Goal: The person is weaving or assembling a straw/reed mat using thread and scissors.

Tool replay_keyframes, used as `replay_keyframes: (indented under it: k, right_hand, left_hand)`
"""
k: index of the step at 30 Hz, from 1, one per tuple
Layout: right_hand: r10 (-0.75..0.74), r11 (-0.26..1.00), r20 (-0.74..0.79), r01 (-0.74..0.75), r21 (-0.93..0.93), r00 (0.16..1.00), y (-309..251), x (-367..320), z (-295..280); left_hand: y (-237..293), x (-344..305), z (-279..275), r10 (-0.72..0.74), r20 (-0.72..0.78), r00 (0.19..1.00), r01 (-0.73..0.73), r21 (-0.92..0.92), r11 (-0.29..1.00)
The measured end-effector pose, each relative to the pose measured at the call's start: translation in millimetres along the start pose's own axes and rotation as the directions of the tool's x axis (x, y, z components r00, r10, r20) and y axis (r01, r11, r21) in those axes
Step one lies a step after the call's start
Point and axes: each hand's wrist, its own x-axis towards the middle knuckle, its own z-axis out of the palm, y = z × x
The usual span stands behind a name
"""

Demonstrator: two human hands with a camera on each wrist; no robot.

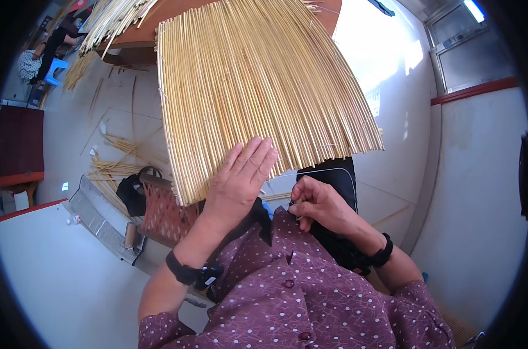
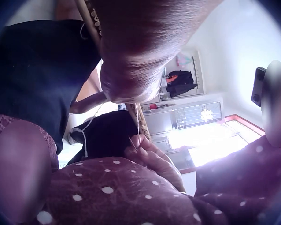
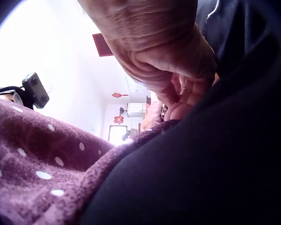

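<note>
A mat of straight yellow reeds [image 1: 258, 87] lies with its near edge over the person's lap. My left hand [image 1: 240, 180] rests on the mat near that edge, palm down and fingers straight. Close to the shirt front, my right hand [image 1: 325, 209] pinches a thin needle [image 2: 132, 143] between thumb and fingertips. White thread [image 2: 85, 131] hangs in the left wrist view, and one strand runs down to the right hand [image 2: 152, 157]. In the right wrist view the right hand [image 3: 173, 61] has its fingers curled in, partly hidden behind dark cloth.
The mat's far part lies on a brown table [image 1: 142, 38], beside a bundle of loose reeds [image 1: 115, 20]. More reeds [image 1: 115, 166] are scattered on the floor at left. A patterned chair [image 1: 168, 206] stands left of the lap. Another person sits on a blue stool [image 1: 56, 71] far left.
</note>
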Motion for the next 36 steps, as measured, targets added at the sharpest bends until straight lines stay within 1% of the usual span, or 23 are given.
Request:
replay_keyframes:
  k: [1, 3, 4, 6, 7, 8, 9, 10, 11, 13, 17, 22, 24, 27, 30, 34, 36]
  right_hand:
    - [0.002, 1.000, -0.002, -0.002, 0.002, 1.000, 1, 2, -1]
    - [-0.049, 0.995, 0.012, 0.048, 0.082, 0.999, 3, 7, 1]
    - [-0.047, 0.995, 0.008, 0.046, 0.086, 0.999, 4, 10, 2]
    - [-0.150, 0.943, -0.121, 0.179, 0.282, 0.981, 4, 17, 7]
    - [-0.151, 0.942, -0.126, 0.181, 0.281, 0.981, 3, 22, 8]
    - [-0.117, 0.829, -0.135, 0.171, 0.532, 0.984, 2, 28, 9]
    - [-0.084, 0.652, -0.134, 0.156, 0.742, 0.987, 1, 33, 11]
    - [-0.087, 0.614, -0.178, 0.194, 0.765, 0.980, -2, 39, 15]
    - [-0.090, 0.614, -0.180, 0.197, 0.764, 0.980, -2, 45, 19]
    - [-0.040, 0.703, -0.350, 0.275, 0.655, 0.936, -1, 56, 26]
    - [-0.031, 0.697, -0.432, 0.329, 0.638, 0.902, -2, 58, 32]
    - [-0.033, 0.710, -0.459, 0.344, 0.614, 0.888, -3, 57, 32]
    - [0.017, 0.744, -0.473, 0.305, 0.595, 0.881, -5, 55, 33]
    - [-0.003, 0.735, -0.480, 0.327, 0.593, 0.877, -3, 56, 34]
    - [-0.009, 0.709, -0.477, 0.342, 0.617, 0.879, -5, 55, 35]
    - [-0.031, 0.734, -0.474, 0.342, 0.586, 0.880, -7, 53, 32]
    - [-0.010, 0.752, -0.491, 0.330, 0.570, 0.871, -1, 55, 31]
  left_hand:
    - [-1, 1, 1, 0.001, 0.002, 1.000, -0.001, -0.002, 1.000]
    - [-4, 1, 1, 0.025, -0.019, 1.000, -0.026, -0.022, 0.999]
    - [-4, 0, 1, 0.028, -0.016, 0.999, -0.029, -0.026, 0.999]
    - [-6, -1, 1, 0.034, 0.023, 0.999, -0.034, 0.008, 0.999]
    - [-6, 0, 1, 0.037, 0.022, 0.999, -0.037, 0.005, 0.999]
    - [-7, 0, 1, 0.037, 0.027, 0.999, -0.037, -0.001, 0.999]
    - [-6, 0, 1, 0.039, 0.032, 0.999, -0.038, -0.006, 0.999]
    - [-6, 0, 2, 0.042, 0.031, 0.999, -0.042, -0.006, 0.999]
    - [-7, 0, 2, 0.043, 0.029, 0.999, -0.043, -0.005, 0.999]
    - [-7, -1, 2, 0.047, 0.027, 0.999, -0.047, -0.001, 0.999]
    - [-6, -1, 2, 0.032, 0.035, 0.999, -0.031, -0.032, 0.999]
    - [-6, -3, -3, 0.023, 0.058, 0.998, -0.021, -0.029, 0.999]
    - [-9, -9, -3, -0.007, 0.056, 0.998, 0.003, 0.078, 0.997]
    - [-10, -13, 3, -0.015, 0.046, 0.999, 0.010, 0.111, 0.994]
    - [-10, -12, 0, -0.016, 0.043, 0.999, 0.014, 0.062, 0.998]
    - [-10, -10, -4, -0.015, 0.057, 0.998, 0.014, 0.029, 0.999]
    - [-7, -7, -11, -0.013, 0.114, 0.993, 0.007, 0.047, 0.999]
